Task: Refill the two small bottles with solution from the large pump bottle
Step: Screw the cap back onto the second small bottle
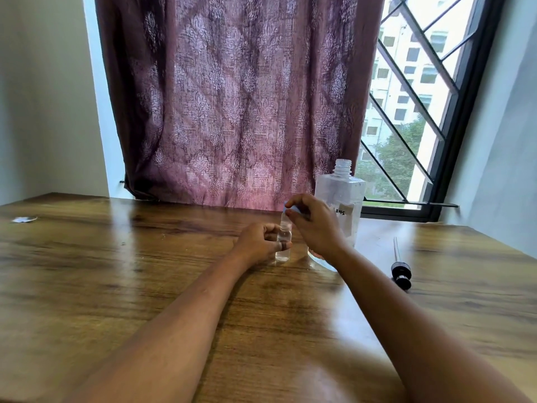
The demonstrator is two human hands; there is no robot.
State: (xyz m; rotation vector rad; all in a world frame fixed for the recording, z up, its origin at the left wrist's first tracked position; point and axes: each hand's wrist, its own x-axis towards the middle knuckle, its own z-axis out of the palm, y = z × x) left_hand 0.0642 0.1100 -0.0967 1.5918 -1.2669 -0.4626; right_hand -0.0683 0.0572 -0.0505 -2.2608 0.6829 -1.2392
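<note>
A small clear bottle stands upright on the wooden table, and my left hand grips its body from the left. Just above its neck my right hand pinches a small pale blue cap. Behind my right hand stands the large clear bottle, its neck uncovered and a label reading "LENS" on its side. Its black pump head with the dip tube lies flat on the table to the right. A second small bottle is not visible.
A maroon patterned curtain hangs behind the table. A barred window is at the back right. A small scrap of paper lies at the table's far left.
</note>
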